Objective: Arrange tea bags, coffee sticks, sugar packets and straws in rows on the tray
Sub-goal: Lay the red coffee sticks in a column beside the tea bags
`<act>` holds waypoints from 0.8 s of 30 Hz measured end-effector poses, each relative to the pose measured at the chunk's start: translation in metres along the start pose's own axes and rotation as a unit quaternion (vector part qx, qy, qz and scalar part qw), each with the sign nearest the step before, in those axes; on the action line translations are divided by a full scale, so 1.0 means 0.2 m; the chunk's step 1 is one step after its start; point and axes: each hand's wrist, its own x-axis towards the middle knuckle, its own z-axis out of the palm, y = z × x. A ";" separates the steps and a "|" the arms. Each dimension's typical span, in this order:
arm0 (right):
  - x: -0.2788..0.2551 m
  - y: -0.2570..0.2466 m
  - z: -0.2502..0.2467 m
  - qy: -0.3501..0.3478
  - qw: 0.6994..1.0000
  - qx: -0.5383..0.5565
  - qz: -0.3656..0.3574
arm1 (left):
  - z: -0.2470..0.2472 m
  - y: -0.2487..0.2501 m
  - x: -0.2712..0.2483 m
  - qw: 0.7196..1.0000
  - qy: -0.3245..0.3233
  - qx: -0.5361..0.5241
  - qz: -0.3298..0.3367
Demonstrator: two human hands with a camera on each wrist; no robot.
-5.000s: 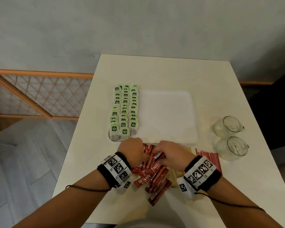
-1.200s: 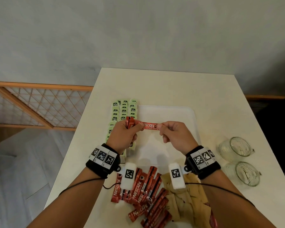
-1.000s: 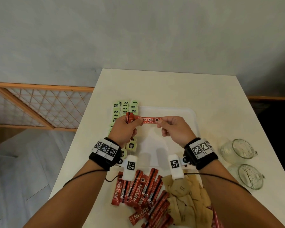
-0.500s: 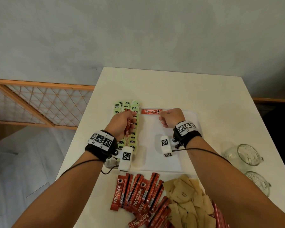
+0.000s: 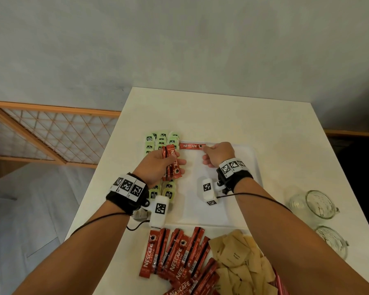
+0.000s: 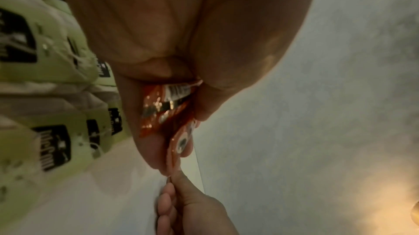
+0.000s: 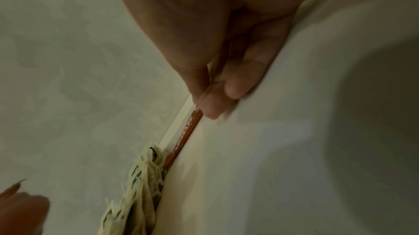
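Note:
A white tray point(image 5: 241, 188) holds rows of green tea bags point(image 5: 158, 141) along its left side. One red coffee stick point(image 5: 191, 146) lies crosswise at the tray's far edge, just right of the tea bags. My right hand point(image 5: 209, 152) pinches the stick's right end; the right wrist view shows the stick point(image 7: 186, 135) lying flat against the rim. My left hand point(image 5: 156, 165) hovers over the tea bags and grips a small bundle of coffee sticks point(image 5: 172, 165), seen close up as the bundle point(image 6: 167, 106) in the left wrist view.
A loose pile of coffee sticks point(image 5: 175, 258) and brown sugar packets point(image 5: 241, 265) lies on the table in front of the tray. Red straws point(image 5: 282, 284) peek in at the bottom right. Two glass mugs point(image 5: 315, 205) lie on their sides to the right.
Both hands rose from the pile with coffee sticks and moved out over the tray. My right hand drew one stick from the left hand's bundle and brought it down to the tray's far edge.

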 end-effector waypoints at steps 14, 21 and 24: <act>-0.36 0.01 -0.02 -0.104 0.991 0.036 -0.079 | -0.01 -0.03 -0.02 0.992 0.052 0.110 0.041; -0.56 0.10 0.01 -0.191 0.974 0.055 -0.109 | 0.03 -0.04 -0.08 0.994 0.045 0.080 0.054; -0.57 0.13 0.01 -0.180 0.975 0.076 -0.106 | 0.03 -0.05 -0.09 0.996 0.047 0.057 0.047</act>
